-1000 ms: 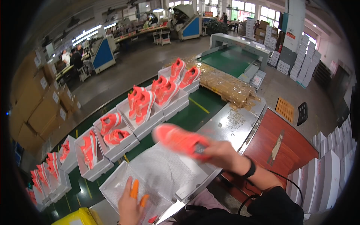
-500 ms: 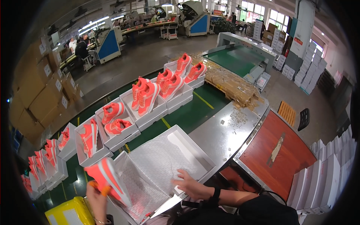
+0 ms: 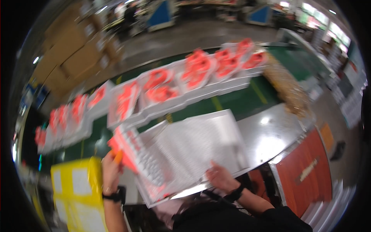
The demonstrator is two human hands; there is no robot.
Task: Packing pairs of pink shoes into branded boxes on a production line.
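Note:
My left hand grips a coral shoe by its heel or collar end; which part is hidden. Something orange covers a fingertip or two of that hand. The shoe is tilted over the left part of an open white shoebox, its studded pale sole turned toward the box. White patterned tissue paper lines the box and covers most of its inside. At the box's front edge, my right hand is blurred, its fingers loosely apart by the paper and holding nothing I can see.
A row of white boxes with coral shoes runs along a green conveyor beyond. A yellow-wrapped package stands at left. A metal tabletop and a reddish-brown board lie to the right. Brown cartons are stacked far left.
The view has swung left, blurring the scene. The shoe in my left hand has turned so its studded sole shows. My right hand has drawn back from the paper to the box's front edge.

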